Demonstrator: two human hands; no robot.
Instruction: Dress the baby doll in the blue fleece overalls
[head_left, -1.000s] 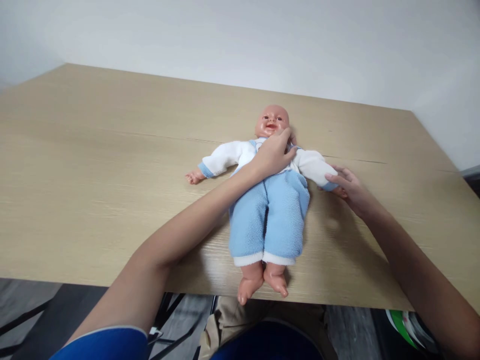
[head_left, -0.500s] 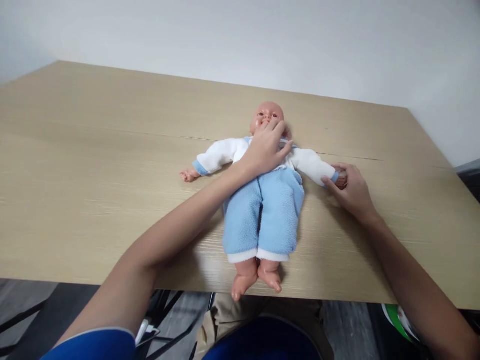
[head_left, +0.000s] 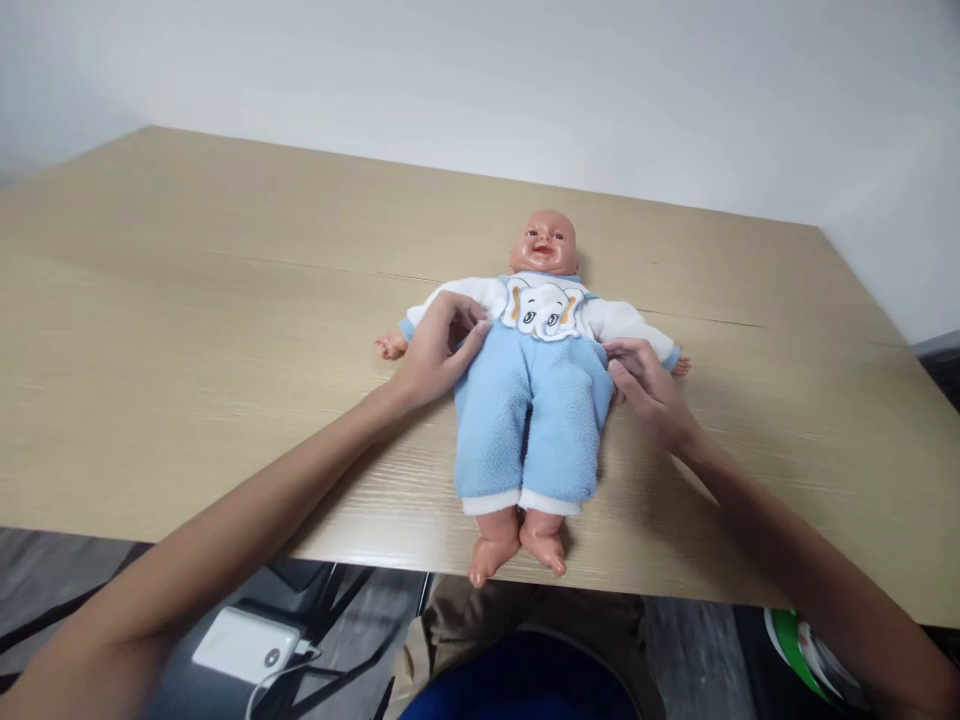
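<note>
The baby doll [head_left: 531, 375] lies face up on the bench [head_left: 187, 340], its head [head_left: 544, 245] at 12 o'clock and its feet [head_left: 495, 550] at 6, near the front edge. It looks light, with a smooth, hard, perhaps slippery head and feet; the fleecy trousers [head_left: 495, 440] and white top [head_left: 615, 320] should give and grip well, so the sides of the clothed torso seem the best hold. The left hand [head_left: 442, 350] rests at the waist's 10 o'clock side, fingers curled and thumb toward the cloth; the right hand [head_left: 649, 390] meets the waist around 3 o'clock, half-curled, fingertips inward. Whether either pinches fabric is unclear. Both forearms slant in from below, from 8 and 4 o'clock.
</note>
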